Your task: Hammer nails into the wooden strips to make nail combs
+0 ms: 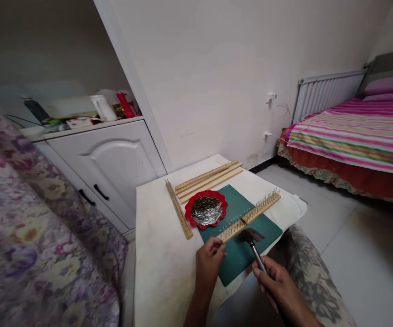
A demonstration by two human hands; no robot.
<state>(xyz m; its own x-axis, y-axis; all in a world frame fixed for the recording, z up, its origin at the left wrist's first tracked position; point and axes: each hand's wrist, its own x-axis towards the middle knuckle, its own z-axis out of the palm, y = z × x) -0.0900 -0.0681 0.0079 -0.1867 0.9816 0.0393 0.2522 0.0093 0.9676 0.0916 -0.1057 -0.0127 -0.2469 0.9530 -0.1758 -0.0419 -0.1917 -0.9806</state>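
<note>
My right hand point(278, 281) is wrapped round the shaft of a claw hammer point(258, 258), whose dark head is over the green mat point(239, 259). Several nails stand upright in rows along a wooden strip point(262, 206) lying across that mat. At the strip's near left end is my left hand point(211, 259), its fingers pinched together; whatever is between the fingertips is too small to make out. Behind it, a red scalloped dish point(188, 213) full of loose nails partly overlaps the mat's left edge.
More wooden strips point(210, 180) lie at the back of the white-covered table point(162, 272), with others point(179, 211) left of the dish. A white cabinet point(107, 159) stands behind left, beside a flowered curtain point(53, 254). To the right is a bed point(353, 131).
</note>
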